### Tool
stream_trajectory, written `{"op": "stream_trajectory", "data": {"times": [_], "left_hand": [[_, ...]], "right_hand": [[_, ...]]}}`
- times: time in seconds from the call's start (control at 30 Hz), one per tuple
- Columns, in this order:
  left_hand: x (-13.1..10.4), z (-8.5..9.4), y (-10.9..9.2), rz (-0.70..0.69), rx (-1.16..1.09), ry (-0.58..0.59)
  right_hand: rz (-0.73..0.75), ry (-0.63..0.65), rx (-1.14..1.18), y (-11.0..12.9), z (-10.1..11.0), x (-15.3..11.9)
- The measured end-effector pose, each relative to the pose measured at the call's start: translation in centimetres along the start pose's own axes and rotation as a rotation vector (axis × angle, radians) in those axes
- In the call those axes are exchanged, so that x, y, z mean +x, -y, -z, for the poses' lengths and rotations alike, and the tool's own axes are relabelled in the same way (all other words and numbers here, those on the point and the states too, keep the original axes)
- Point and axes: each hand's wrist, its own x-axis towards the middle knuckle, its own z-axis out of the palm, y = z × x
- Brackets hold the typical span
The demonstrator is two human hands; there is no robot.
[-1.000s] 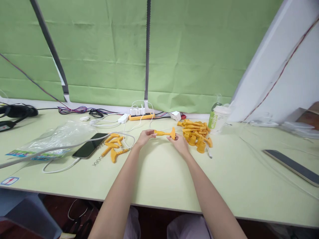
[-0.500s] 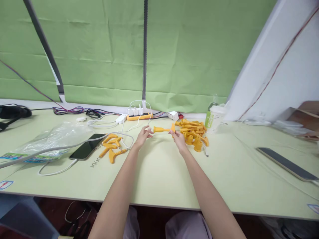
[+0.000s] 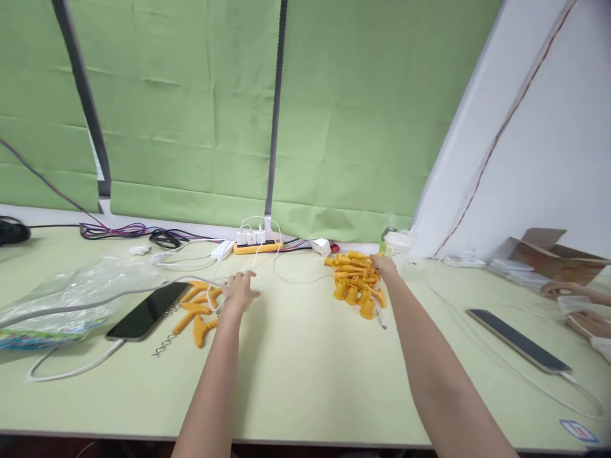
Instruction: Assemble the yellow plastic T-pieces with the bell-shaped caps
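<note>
My left hand (image 3: 241, 291) is raised over the table beside several yellow corkscrew handles (image 3: 195, 308), its fingers apart and nothing in them. Bare metal spirals stick out from some of these handles. At the far right edge of a heap of yellow corkscrews (image 3: 356, 270) is my right hand (image 3: 384, 264), reaching in with its fingers mostly hidden. Whether it still grips a corkscrew cannot be made out. Yellow cup-shaped ends (image 3: 367, 308) face me at the front of the heap.
A black phone (image 3: 149, 312) and a clear plastic bag (image 3: 90, 286) lie to the left. Cables and a power strip (image 3: 258, 247) run along the wall. A white cup (image 3: 397, 245) stands behind my right hand. Another phone (image 3: 518, 340) and another person's hands (image 3: 580, 312) are at right.
My hands have moved apart, the left toward the loose handles, the right onto the heap. The corkscrew held between them is no longer there. The view has shifted, bringing another person's hands in.
</note>
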Motion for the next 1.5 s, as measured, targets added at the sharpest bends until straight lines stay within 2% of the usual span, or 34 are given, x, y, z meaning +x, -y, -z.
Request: {"op": "stream_trajectory", "data": {"times": [0.03, 0.1, 0.17, 0.2, 0.3, 0.37, 0.5, 0.53, 0.63, 0.67, 0.7, 0.8, 0.9, 1.0, 1.1, 1.17, 1.23, 1.33, 1.4, 1.5], "left_hand": [[-0.3, 0.1, 0.5, 0.010, 0.087, 0.099], [-0.6, 0.2, 1.4, -0.048, 0.110, 0.288], [-0.7, 0.2, 2.2, -0.117, 0.069, 0.393], [-0.6, 0.2, 2.4, -0.125, 0.071, 0.401], [-0.2, 0.2, 3.1, -0.044, 0.176, 0.331], [0.0, 0.2, 3.3, 0.011, 0.197, 0.301], [0.0, 0.2, 3.1, 0.052, 0.130, 0.334], [0.0, 0.2, 2.9, 0.053, 0.114, 0.347], [-0.2, 0.5, 2.3, 0.070, 0.082, 0.374], [-0.3, 0.5, 2.1, 0.077, 0.076, 0.373], [-0.3, 0.5, 1.9, 0.076, 0.068, 0.362], [-0.3, 0.1, 1.4, 0.022, 0.023, 0.301], [-0.1, -0.9, 0.4, -0.050, -0.029, 0.247], [0.1, -2.2, -0.8, -0.115, -0.087, 0.194], [0.4, -3.3, -1.8, -0.184, -0.300, 0.037], [0.6, -3.7, -2.3, -0.203, -0.561, -0.068], [0.9, -4.0, -2.7, -0.179, -0.888, -0.103], [1.1, -4.3, -3.4, -0.107, -1.366, -0.070], [1.2, -4.5, -3.8, -0.061, -1.566, -0.022], [1.3, -4.9, -4.3, 0.002, -1.684, 0.064]], "right_hand": [[-0.057, 0.008, -0.048, 0.1, -0.3, -0.1], [-0.152, 0.026, -0.128, 0.5, -0.9, -0.3], [-0.177, 0.034, -0.171, 1.0, -1.3, -0.5], [-0.161, 0.037, -0.199, 1.2, -1.3, -0.5], [-0.058, 0.029, -0.341, 1.4, -0.5, -0.6], [0.028, -0.019, -0.431, 1.6, 0.4, -0.9], [0.196, -0.147, -0.463, 1.9, 1.8, -3.9], [0.258, -0.125, -0.452, 1.8, 1.8, -5.2], [0.564, 0.067, -0.390, 1.3, 1.3, -9.8], [0.675, 0.097, -0.394, 1.1, 0.9, -11.2], [0.723, 0.080, -0.425, 0.8, 0.4, -12.3], [0.662, -0.007, -0.509, 0.5, -1.3, -14.1], [0.523, -0.029, -0.503, 1.0, -2.9, -14.1], [0.452, -0.045, -0.434, 2.0, -4.1, -13.6], [0.404, -0.042, -0.241, 2.9, -5.7, -13.8], [0.398, 0.013, 0.034, 3.6, -7.2, -14.3], [0.397, 0.138, 0.399, 4.6, -9.0, -15.3], [0.331, 0.365, 0.800, 6.3, -11.1, -17.2], [0.293, 0.491, 0.889, 7.3, -11.6, -18.5], [0.266, 0.699, 0.926, 8.1, -11.0, -19.8]]}}
